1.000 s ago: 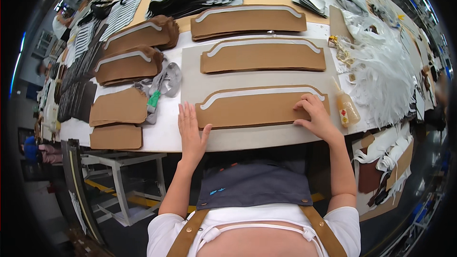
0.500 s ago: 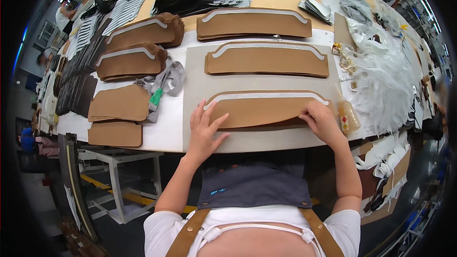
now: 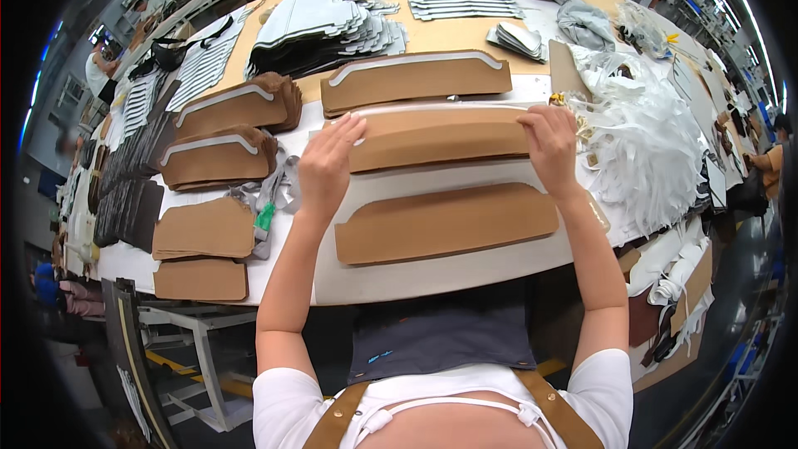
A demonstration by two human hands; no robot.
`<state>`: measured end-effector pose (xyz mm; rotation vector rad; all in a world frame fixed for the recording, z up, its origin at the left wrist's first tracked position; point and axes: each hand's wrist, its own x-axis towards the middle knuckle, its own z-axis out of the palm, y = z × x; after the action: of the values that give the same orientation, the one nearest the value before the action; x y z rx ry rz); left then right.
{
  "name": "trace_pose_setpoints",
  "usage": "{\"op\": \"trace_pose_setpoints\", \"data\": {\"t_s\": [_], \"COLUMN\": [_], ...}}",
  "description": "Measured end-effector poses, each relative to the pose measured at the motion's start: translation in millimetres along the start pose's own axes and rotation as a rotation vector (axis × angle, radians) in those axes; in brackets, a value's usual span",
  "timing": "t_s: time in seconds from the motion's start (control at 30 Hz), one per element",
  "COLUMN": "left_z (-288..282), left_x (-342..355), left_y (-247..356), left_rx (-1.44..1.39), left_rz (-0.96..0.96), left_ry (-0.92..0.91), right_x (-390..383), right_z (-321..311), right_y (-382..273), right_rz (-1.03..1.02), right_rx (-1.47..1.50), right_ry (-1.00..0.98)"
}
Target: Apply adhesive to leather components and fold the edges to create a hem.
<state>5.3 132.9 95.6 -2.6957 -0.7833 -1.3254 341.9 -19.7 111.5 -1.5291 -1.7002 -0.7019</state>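
From where I stand, the brown panel point(image 3: 436, 125) is at the centre of the frame, just over the middle brown stack point(image 3: 449, 154), its white strip point(image 3: 445, 106) along the far edge. The left hand point(image 3: 326, 162) has its fingers closed on the upper left corner, though its thumb is hidden; the right hand point(image 3: 550, 140) pinches the upper right corner. Whether the panel touches the stack all along, I cannot tell.

If one hand let go sooner than the other, I think the panel could land skewed. The thin sheet sags a little between the two grips, so uneven tension might crease it or rub the strip. Leaning further could bring the right forearm against the bottle point(image 3: 597, 212), partly hidden behind it. The lower brown panel point(image 3: 449, 224), nearer the person, could be nudged by a dropped wrist.
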Motion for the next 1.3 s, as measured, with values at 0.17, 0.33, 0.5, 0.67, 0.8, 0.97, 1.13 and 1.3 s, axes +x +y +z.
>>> {"op": "trace_pose_setpoints", "data": {"t_s": [0.17,0.33,0.5,0.67,0.8,0.97,1.13,1.3], "left_z": [58.2,67.3,66.2,66.5,44.6,30.1,38.4,44.5], "left_x": [-42.3,-57.6,-59.0,-63.5,-76.8,-86.9,-92.2,-105.4], "left_y": [-32.5,-36.4,-34.8,-30.6,-30.9,-31.7,-43.0,-54.2], "left_rx": [-0.025,-0.013,-0.021,-0.031,-0.106,-0.280,-0.333,-0.489], "left_rz": [0.040,0.011,-0.014,0.012,-0.103,-0.404,-0.513,-0.616], "left_ry": [-0.210,-0.323,-0.327,-0.343,-0.334,-0.255,-0.175,-0.085], "right_x": [-50.3,-70.4,-69.1,-82.5,-81.3,-127.8,-198.2,-213.6], "right_z": [51.8,62.8,68.6,56.1,-3.4,-80.1,-88.0,-81.6], "right_y": [19.5,20.4,20.2,18.7,-0.5,2.7,2.3,8.7], "right_rz": [0.036,0.058,0.025,0.148,0.330,0.610,0.957,1.164], "right_rx": [-0.027,-0.027,-0.068,0.038,0.000,-0.383,-0.273,0.068], "right_ry": [-0.169,-0.265,-0.281,-0.351,-0.329,-0.143,-0.041,0.125]}}
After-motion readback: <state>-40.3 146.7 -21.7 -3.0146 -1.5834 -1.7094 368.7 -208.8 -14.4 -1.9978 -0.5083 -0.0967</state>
